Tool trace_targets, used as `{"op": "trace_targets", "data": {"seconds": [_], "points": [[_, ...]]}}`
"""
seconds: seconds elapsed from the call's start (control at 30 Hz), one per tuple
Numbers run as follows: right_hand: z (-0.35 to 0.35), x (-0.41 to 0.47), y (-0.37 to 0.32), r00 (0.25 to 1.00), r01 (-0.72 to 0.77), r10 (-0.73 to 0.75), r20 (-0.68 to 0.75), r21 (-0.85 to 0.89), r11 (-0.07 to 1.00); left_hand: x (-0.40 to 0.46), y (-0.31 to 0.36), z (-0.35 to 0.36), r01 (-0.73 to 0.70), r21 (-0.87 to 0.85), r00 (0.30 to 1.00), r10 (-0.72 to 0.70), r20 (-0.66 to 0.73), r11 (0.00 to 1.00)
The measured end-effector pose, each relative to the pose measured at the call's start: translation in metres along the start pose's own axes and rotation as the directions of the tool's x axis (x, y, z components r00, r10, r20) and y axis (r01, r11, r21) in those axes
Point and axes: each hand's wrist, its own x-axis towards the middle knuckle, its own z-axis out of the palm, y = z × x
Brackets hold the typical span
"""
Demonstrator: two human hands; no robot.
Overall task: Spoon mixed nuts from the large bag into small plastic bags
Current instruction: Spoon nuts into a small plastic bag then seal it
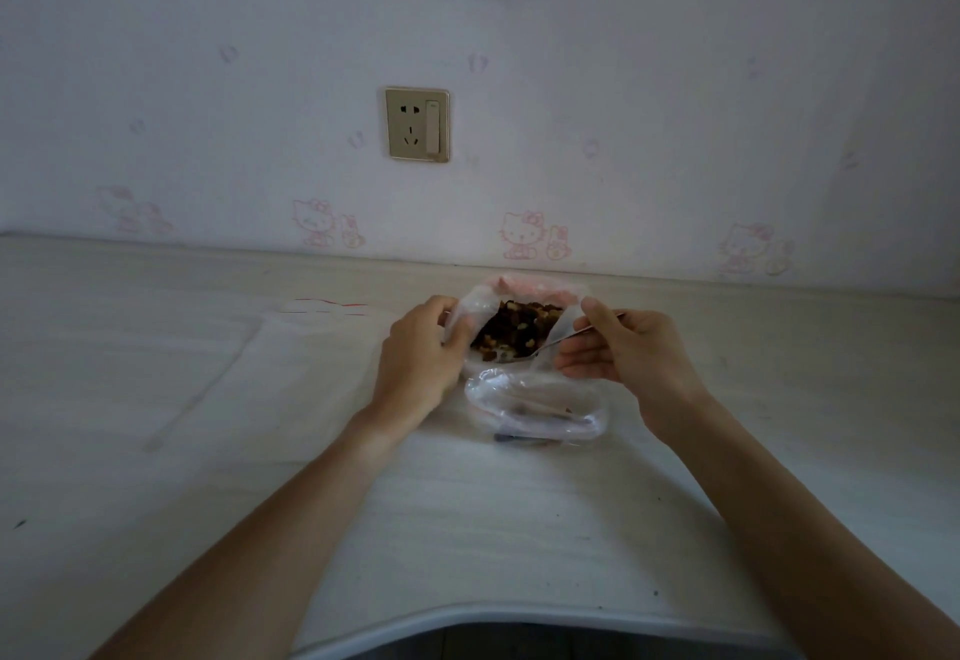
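The large clear bag [519, 287] stands open near the back of the table, showing dark mixed nuts [519, 326]. My left hand [421, 352] grips the bag's left rim. My right hand [618, 347] holds a metal spoon [550, 342] by its handle and also pinches the bag's right rim; the spoon's bowl dips into the nuts. A small clear plastic bag [535, 407] lies just in front of the large bag, between my wrists, with a few nuts in it.
The pale wooden table [467, 529] has a curved front edge at the bottom. Flat clear plastic bags [291, 347] lie to the left. The wall with a socket [417, 125] rises right behind the large bag.
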Motion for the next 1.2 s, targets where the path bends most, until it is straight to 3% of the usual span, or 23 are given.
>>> {"op": "trace_targets", "data": {"seconds": [0.5,0.77,0.97,1.2], "points": [[0.009,0.005,0.008,0.995,-0.006,0.016,-0.102,0.096,0.995,0.0,0.004,-0.002,0.126,-0.245,0.99,-0.106,0.092,0.961],[0.016,0.006,0.014,0.999,0.033,-0.029,-0.042,0.096,0.995,0.004,0.005,-0.002,0.238,-0.362,0.968,-0.193,0.158,0.901],[0.013,0.011,0.017,0.999,0.029,-0.028,-0.02,0.07,0.997,0.004,0.003,0.0,0.23,-0.383,0.971,-0.185,0.151,0.895],[0.007,0.015,0.022,0.999,-0.039,0.039,0.006,0.19,0.981,0.005,0.001,-0.001,0.195,-0.396,0.979,-0.154,0.134,0.897]]}}
